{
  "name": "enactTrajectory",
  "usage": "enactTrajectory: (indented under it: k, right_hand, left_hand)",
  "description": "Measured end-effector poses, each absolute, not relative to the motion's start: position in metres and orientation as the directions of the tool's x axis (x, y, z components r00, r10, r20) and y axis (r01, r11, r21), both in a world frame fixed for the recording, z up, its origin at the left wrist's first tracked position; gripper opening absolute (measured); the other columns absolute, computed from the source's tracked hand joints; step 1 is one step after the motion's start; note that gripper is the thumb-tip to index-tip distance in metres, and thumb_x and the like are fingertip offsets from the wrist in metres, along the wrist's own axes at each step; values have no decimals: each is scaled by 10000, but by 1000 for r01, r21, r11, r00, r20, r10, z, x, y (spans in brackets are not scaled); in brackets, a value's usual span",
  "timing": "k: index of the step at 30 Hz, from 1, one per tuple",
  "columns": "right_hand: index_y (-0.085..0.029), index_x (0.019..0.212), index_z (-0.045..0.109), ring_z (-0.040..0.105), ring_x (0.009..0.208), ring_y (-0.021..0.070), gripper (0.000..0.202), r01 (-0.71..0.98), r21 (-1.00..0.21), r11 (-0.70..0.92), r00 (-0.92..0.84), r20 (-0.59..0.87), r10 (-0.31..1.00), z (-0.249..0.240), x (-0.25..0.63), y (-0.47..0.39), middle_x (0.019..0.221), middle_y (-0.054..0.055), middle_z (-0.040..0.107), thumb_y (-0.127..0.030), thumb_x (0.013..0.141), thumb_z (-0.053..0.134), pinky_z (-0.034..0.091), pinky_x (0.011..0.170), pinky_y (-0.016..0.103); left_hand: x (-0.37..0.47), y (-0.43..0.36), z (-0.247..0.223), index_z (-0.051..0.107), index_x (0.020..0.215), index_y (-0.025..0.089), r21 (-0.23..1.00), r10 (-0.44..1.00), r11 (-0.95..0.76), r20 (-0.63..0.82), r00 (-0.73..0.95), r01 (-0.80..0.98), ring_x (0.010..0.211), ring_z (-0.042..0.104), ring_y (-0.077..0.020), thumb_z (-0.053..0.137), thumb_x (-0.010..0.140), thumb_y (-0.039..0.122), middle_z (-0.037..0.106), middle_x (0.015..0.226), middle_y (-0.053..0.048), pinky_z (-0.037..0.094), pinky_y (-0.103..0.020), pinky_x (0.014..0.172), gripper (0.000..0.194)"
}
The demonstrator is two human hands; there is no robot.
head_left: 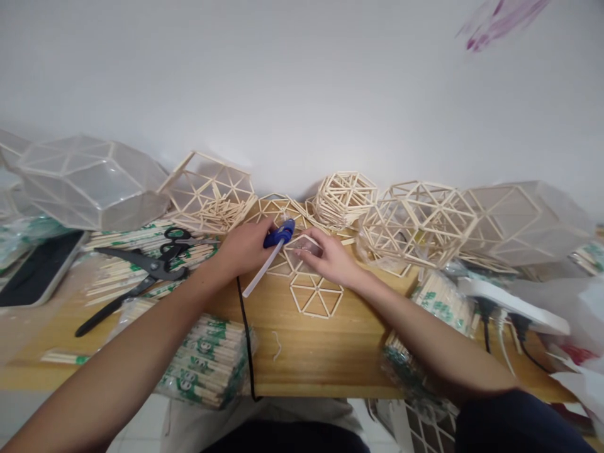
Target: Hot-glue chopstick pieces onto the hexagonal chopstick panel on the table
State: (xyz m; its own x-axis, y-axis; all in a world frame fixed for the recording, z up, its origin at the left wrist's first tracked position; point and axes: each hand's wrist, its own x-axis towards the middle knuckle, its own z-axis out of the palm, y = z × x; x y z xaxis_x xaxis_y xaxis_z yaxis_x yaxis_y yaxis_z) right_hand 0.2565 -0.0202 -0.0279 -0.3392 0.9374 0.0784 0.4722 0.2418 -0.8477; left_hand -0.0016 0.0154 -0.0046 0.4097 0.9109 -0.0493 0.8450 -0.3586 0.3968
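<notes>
My left hand [250, 245] is wrapped round a blue glue gun [279, 235], from whose back a clear glue stick [262, 272] sticks out toward me. Close by on the right, my right hand [325, 253] has thumb and fingers at a wooden stick frame; whatever lies between the fingertips is too small to make out. Flat on the table nearer me rests a hexagonal stick frame [316, 297] with spokes meeting at its centre. More joined stick frames [280, 206] lie behind both hands.
Scissors [177, 245] and black-handled cutters [136, 283] lie left on loose sticks. Bagged sticks [207, 358] sit near the front edge beside a black cord [245, 333]. Stick domes [419, 220] line the wall. A power strip [514, 305] is right, a phone [40, 267] far left.
</notes>
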Motion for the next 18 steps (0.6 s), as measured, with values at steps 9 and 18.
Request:
enactTrajectory:
  k: [9, 18]
  right_hand:
    - [-271, 1200, 739, 653, 759, 222, 316, 508, -823, 254, -365, 62, 929, -30, 257, -20, 862, -14, 747, -546, 1067, 817, 514, 775, 380]
    - [-279, 1160, 692, 614, 716, 212, 333, 507, -829, 235, -386, 25, 922, -28, 257, -21, 807, -28, 683, -585, 1071, 788, 471, 730, 382]
  left_hand:
    - [0, 16, 0, 778, 1220, 253, 364, 912, -343, -92, 400, 866, 1033, 847, -361, 736, 1073, 530, 898, 1122, -123, 608, -411, 909, 316]
    - [-2, 16, -3, 743, 1153, 260, 375, 903, -372, -65, 425, 849, 941, 818, -326, 722, 1069, 498, 872, 1039, -97, 566, -396, 854, 253]
